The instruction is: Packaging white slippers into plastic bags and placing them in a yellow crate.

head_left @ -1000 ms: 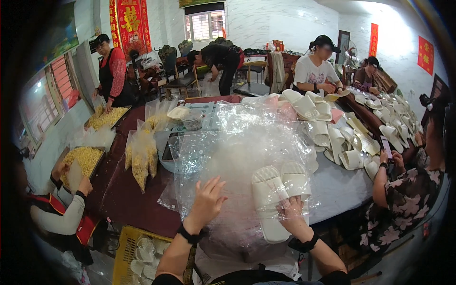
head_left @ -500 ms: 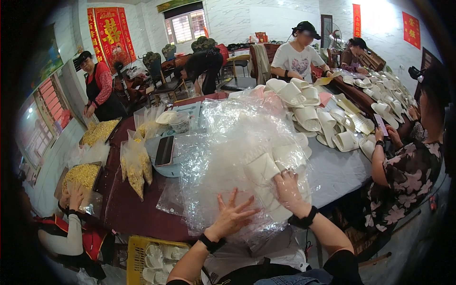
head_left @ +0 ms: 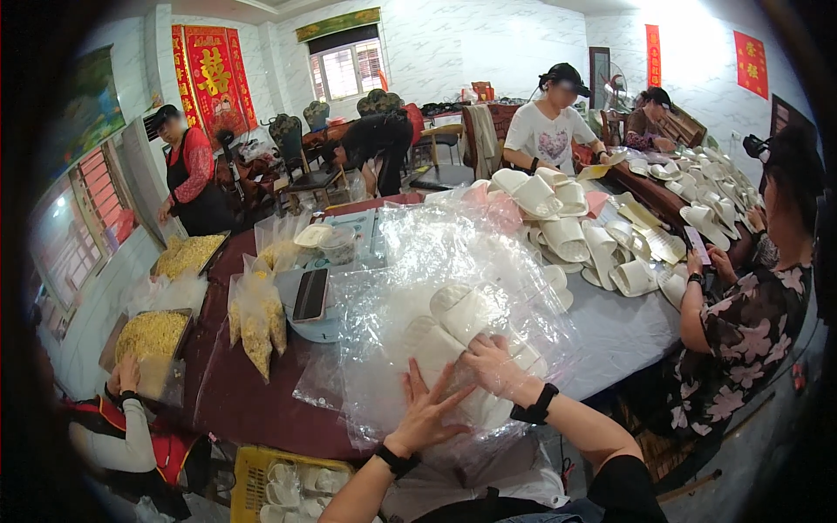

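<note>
A pair of cream-white slippers (head_left: 459,315) lies on a pile of clear plastic bags (head_left: 384,305), its straps towards the far side. Bent over the slippers, the fingers of my right hand (head_left: 495,364) grip them; clear film lies around the hand and soles, and I cannot tell exactly which layers cover them. My left hand (head_left: 429,413) rests flat on the plastic just beside the soles, its fingers spread and holding nothing.
More white slippers (head_left: 567,240) are heaped to the right. Bags of yellow pieces (head_left: 257,318), a phone (head_left: 310,295) and a lidded tub (head_left: 336,246) stand left. A yellow crate (head_left: 251,479) holds slippers below. Several people work nearby; one holds a phone (head_left: 697,244).
My right hand and the slippers have moved left, nearer my left hand, and the slippers' straps now show more plainly. My left hand stays spread on the plastic. The whole view has shifted slightly.
</note>
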The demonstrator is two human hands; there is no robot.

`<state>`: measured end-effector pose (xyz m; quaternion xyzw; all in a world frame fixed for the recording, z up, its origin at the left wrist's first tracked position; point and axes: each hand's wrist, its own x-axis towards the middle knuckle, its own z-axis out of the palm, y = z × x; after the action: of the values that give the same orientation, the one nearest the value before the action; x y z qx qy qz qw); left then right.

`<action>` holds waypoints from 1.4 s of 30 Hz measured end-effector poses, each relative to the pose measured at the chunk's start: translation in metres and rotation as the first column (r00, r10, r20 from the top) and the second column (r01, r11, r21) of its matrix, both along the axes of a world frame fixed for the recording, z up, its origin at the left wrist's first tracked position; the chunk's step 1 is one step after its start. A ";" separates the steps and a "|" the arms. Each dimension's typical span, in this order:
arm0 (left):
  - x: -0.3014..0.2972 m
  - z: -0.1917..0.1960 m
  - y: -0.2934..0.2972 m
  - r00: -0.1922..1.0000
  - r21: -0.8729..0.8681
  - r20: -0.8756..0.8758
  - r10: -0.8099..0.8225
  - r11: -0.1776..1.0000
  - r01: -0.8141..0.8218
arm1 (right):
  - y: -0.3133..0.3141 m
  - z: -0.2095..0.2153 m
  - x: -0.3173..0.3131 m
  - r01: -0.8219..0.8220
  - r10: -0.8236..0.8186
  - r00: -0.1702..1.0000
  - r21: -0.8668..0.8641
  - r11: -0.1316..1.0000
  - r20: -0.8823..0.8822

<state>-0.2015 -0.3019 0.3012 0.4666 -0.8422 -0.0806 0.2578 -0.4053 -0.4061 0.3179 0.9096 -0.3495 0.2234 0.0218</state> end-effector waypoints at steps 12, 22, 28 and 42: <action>0.000 -0.016 -0.003 0.996 -0.194 -0.090 -0.014 0.981 -0.004 | -0.033 0.021 0.011 0.168 -0.195 0.938 0.115 0.979 0.287; 0.014 -0.040 -0.002 0.363 0.054 -0.929 -0.067 0.948 0.314 | 0.012 0.019 0.019 0.154 -0.198 0.955 0.201 0.967 0.220; 0.022 -0.029 -0.001 0.331 0.236 -0.941 0.072 0.841 0.487 | 0.018 0.019 0.029 0.197 -0.228 0.963 0.202 0.959 0.143; 0.018 -0.027 0.013 0.446 0.404 -0.870 0.209 0.821 0.404 | -0.016 0.029 0.064 0.205 -0.216 0.962 0.079 0.975 0.169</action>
<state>-0.1840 -0.2887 0.2740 0.3545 -0.5422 -0.5709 0.5044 -0.3413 -0.4226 0.3474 0.8441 -0.4516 0.2888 -0.0132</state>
